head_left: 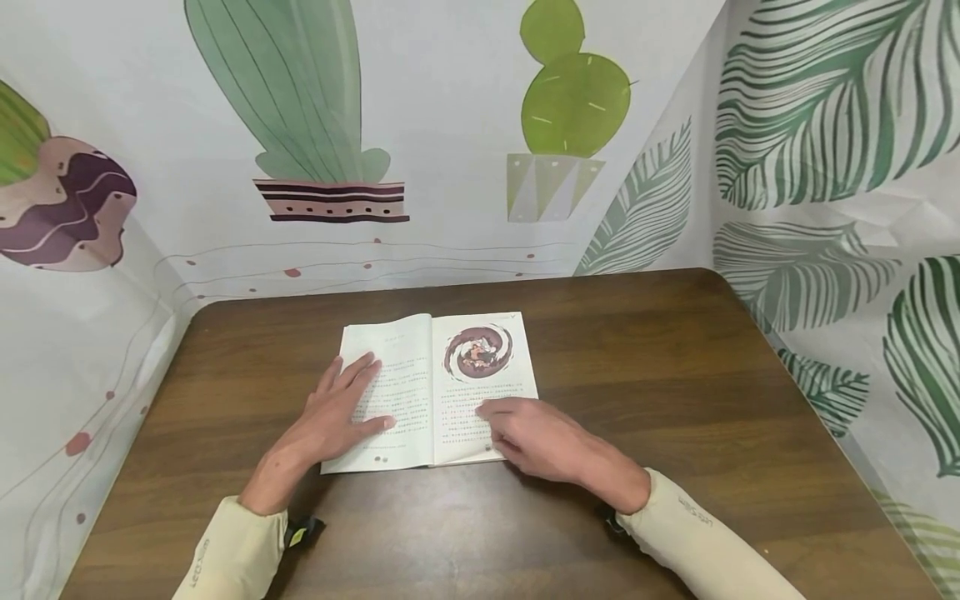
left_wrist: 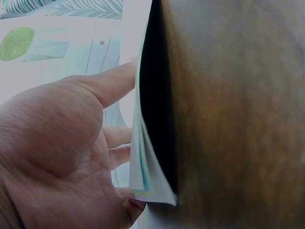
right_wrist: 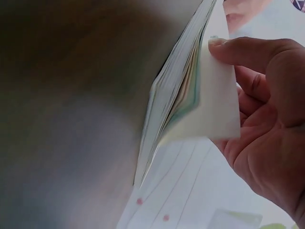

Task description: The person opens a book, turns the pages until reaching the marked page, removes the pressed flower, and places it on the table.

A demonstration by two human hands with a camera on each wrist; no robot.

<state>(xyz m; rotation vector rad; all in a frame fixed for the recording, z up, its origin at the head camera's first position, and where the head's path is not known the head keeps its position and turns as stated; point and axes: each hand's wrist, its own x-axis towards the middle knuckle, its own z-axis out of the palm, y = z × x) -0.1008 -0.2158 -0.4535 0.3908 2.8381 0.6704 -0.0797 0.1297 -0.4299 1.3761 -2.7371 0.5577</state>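
Note:
An open book [head_left: 411,342] lies on the wooden table, printed text on both pages and a dark red swirling picture [head_left: 480,354] at the top of the right one. My left hand [head_left: 330,421] rests on the left page, fingers spread and thumb pointing toward the spine. At the lower right of the book, my right hand [head_left: 543,442] pinches a page [right_wrist: 224,109] between thumb and fingers. That page's bottom corner is lifted from the stack of pages below, as the right wrist view shows.
The brown table [head_left: 637,350] extends around the book on all sides. Behind it hangs a white wall covering [head_left: 450,108] with printed cacti and leaves. Dark wrist straps [head_left: 303,532] show by the cream sleeves [head_left: 240,550].

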